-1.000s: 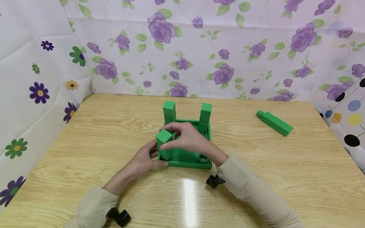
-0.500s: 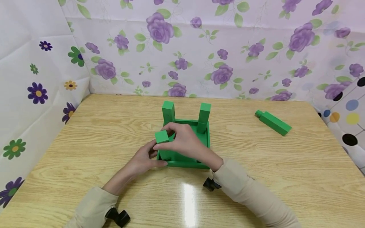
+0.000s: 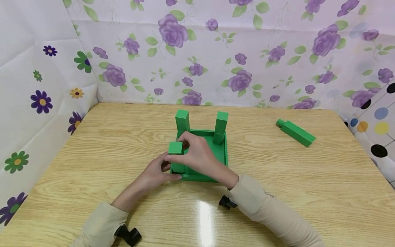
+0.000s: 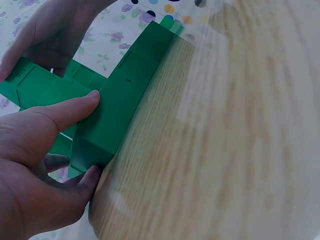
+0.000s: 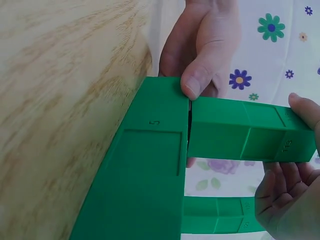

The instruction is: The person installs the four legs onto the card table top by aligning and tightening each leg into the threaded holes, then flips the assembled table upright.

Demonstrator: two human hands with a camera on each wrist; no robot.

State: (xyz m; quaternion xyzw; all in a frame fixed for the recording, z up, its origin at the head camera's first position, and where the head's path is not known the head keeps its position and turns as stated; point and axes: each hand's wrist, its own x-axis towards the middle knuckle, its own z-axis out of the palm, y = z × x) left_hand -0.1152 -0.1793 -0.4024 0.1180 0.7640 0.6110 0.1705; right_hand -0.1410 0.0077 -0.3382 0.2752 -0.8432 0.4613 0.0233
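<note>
A shallow green square tray-like base lies on the table with square green posts standing at its corners. My right hand pinches the upper part of the near-left post between thumb and fingers. In the right wrist view that post stands against the base, a thin dark gap showing at the joint. My left hand grips the base's near-left corner, its thumb on the rim beside the post, as the left wrist view shows on the base. Two posts stand at the back, left and right.
A loose green post with a round threaded-looking end lies on the table at the right. A flowered cloth hangs behind the wooden table. The right forearm hides the base's near-right corner.
The near-left post has turned in my right hand, so its top now sits square with the base. My right hand has shifted slightly left. The left hand keeps its hold.
</note>
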